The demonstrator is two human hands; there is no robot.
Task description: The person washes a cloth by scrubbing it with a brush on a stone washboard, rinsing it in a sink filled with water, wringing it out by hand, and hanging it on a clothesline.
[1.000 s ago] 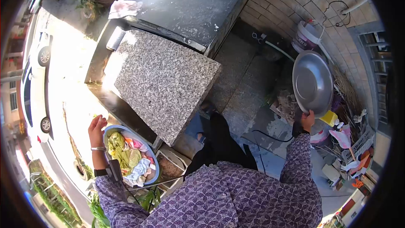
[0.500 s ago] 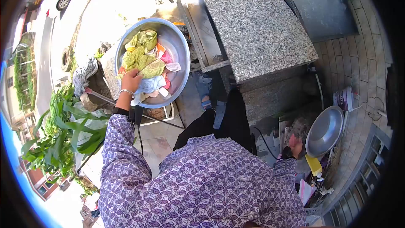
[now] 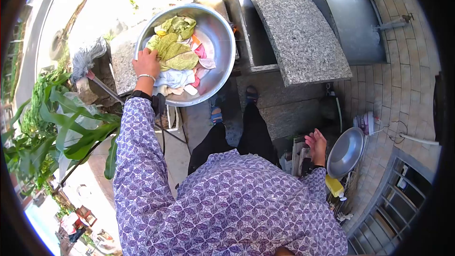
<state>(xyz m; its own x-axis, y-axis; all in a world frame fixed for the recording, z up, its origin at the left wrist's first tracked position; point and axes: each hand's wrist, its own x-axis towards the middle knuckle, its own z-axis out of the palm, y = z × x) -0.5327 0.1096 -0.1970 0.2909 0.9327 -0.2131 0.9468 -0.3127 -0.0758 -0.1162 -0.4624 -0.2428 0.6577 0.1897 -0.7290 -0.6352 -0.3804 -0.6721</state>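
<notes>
A large metal basin [image 3: 222,66] sits at the upper left of the head view, holding a green patterned cloth [image 3: 177,57], a light-blue cloth [image 3: 176,78] and several pink, orange and white pieces. My left hand [image 3: 146,63] grips the basin's left rim, its fingers curled next to the green cloth; the fingertips are partly hidden. On the other side, my right hand [image 3: 316,145] hangs free with fingers apart and nothing in it. Close to it, a smaller metal basin [image 3: 346,152] leans tilted near the tiled wall, with a yellow bottle [image 3: 334,187] below.
A speckled stone slab [image 3: 303,28] lies ahead beside a metal sink [image 3: 350,14] with a tap [image 3: 404,21]. A grey mop [image 3: 88,57] and leafy plants [image 3: 80,128] are at the left. A barred window [image 3: 403,199] stands at the lower right.
The view has shifted, and the large basin now appears higher and further right. My left hand stays at its rim. My right hand has come up, away from beside the small basin.
</notes>
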